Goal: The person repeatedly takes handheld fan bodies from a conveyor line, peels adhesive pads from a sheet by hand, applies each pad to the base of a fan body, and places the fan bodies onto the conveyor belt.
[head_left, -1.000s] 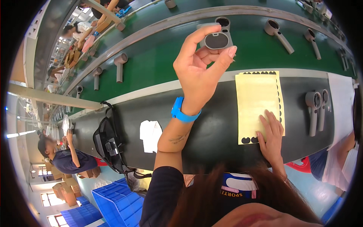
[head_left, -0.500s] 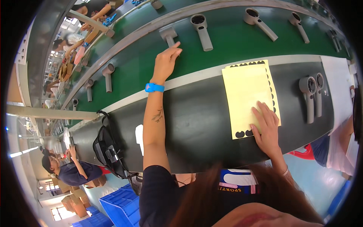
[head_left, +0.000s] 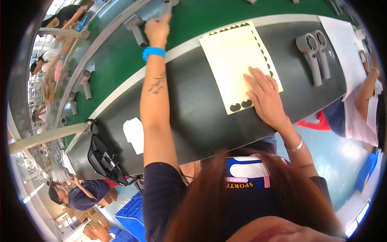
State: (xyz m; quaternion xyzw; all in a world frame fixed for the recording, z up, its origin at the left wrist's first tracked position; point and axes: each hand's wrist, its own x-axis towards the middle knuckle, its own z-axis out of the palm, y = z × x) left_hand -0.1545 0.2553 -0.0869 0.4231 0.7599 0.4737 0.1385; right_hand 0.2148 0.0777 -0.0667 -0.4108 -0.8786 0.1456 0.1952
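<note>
My left hand [head_left: 157, 31] reaches over the green belt, a blue band on its wrist. Its fingers close at the lower end of the grey handle of a handheld fan [head_left: 166, 7], whose head is partly cut off by the upper edge. Just left of this hand, another grey handheld fan [head_left: 136, 31] lies on the belt. My right hand [head_left: 264, 94] rests with fingers stretched out on a pale yellow sheet [head_left: 229, 60] lying on the dark worktop. Black rounded stickers line the sheet's edges. Two more grey handheld fans [head_left: 311, 56] lie side by side to the right.
The green conveyor belt [head_left: 193, 24] runs along the far side, with more grey fans [head_left: 86, 85] at left. A black bag [head_left: 105, 157] and white paper [head_left: 134, 135] lie on the dark worktop [head_left: 189, 117]. Co-workers [head_left: 82, 193] sit at left and right. Blue crates [head_left: 131, 213] stand below.
My left hand has gone from beside one fan to the handle of the fan to its right. Fans on the belt have shifted left. The view has tilted; my right hand stays on the sheet.
</note>
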